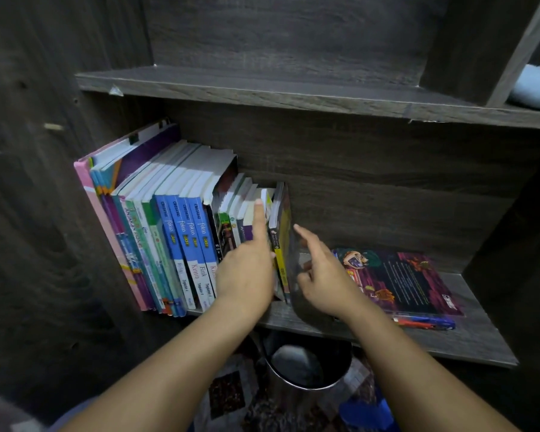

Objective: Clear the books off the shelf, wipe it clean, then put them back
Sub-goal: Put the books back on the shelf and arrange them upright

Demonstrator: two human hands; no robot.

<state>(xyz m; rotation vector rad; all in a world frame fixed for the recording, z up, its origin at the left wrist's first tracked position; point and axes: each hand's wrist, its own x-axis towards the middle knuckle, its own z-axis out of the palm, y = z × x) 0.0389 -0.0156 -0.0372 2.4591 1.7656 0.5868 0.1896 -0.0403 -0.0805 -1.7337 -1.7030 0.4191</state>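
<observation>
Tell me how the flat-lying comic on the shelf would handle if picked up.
The comic looks thin and soft-covered, so probably floppy and light. Its shiny cover may slide easily on the shelf. The pens at its front edge could roll.

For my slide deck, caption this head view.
Left hand and right hand at the upright books on a shelf, comic lying flat.
</observation>
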